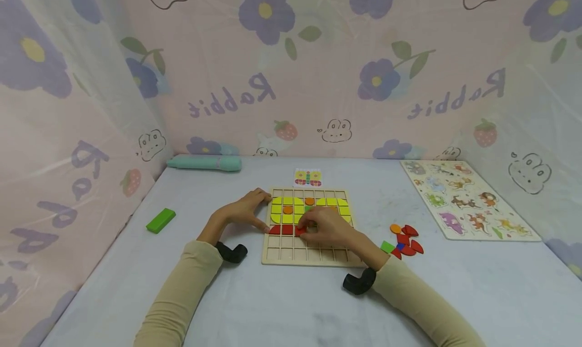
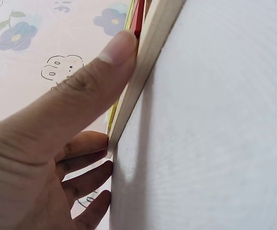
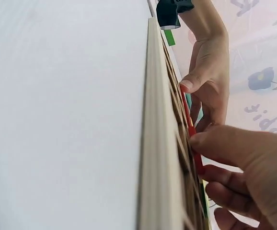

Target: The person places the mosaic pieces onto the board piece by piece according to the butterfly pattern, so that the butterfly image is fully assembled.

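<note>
A wooden grid board (image 1: 282, 256) lies flat on the table, with yellow pieces (image 1: 286, 201), orange discs (image 1: 288, 210) and a row of red pieces (image 1: 280, 230) set in its squares. My left hand (image 1: 243, 209) rests against the board's left edge; in the left wrist view the thumb (image 2: 117, 50) presses the rim and the other fingers reach along the side. Over the middle of the board, my right hand (image 1: 328, 226) pinches a red piece (image 3: 198, 162) between thumb and fingertips at the red row. Its exact shape is mostly hidden by the fingers.
Loose red, orange, green and blue pieces (image 1: 402, 239) lie right of the board. A pattern card (image 1: 308, 178) sits behind it. An animal puzzle board (image 1: 468, 200) is at the right, a green block (image 1: 161, 220) at the left, and a teal tube-shaped object (image 1: 204, 163) at the back.
</note>
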Tool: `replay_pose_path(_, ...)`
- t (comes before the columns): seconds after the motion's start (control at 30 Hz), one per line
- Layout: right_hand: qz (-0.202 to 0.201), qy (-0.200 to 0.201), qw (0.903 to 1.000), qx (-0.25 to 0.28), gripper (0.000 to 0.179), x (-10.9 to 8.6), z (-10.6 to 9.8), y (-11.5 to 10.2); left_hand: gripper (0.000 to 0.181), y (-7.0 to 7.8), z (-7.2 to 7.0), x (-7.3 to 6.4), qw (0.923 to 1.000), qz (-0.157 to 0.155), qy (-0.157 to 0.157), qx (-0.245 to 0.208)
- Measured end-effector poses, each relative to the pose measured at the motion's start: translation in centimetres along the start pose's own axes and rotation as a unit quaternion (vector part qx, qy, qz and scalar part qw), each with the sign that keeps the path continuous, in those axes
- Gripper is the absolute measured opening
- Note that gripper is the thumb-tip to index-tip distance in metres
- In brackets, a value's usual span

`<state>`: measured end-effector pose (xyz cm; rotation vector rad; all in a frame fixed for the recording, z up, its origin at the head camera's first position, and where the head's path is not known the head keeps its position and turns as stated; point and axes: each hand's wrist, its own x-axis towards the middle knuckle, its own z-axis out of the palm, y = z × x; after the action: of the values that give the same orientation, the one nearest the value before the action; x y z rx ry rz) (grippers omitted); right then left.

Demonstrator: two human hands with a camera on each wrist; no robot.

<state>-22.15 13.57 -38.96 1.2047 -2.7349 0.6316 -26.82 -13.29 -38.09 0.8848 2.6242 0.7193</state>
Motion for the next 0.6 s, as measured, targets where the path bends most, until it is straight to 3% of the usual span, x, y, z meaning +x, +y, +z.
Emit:
replay_pose_path(0.4, -0.008, -0.002, 0.9986, 0.053, 0.014, -0.07, 0.35, 0.34, 0.084, -0.02, 0.09, 0.05, 0.9999, -0.008, 0.002, 0.008)
replay_pose_path(0.6, -0.02, -0.014, 0.9975, 0.066, 0.014, -0.49, -0.59, 0.41, 0.084, 0.12, 0.05, 0.01, 1.0, -0.003, 0.003, 0.004)
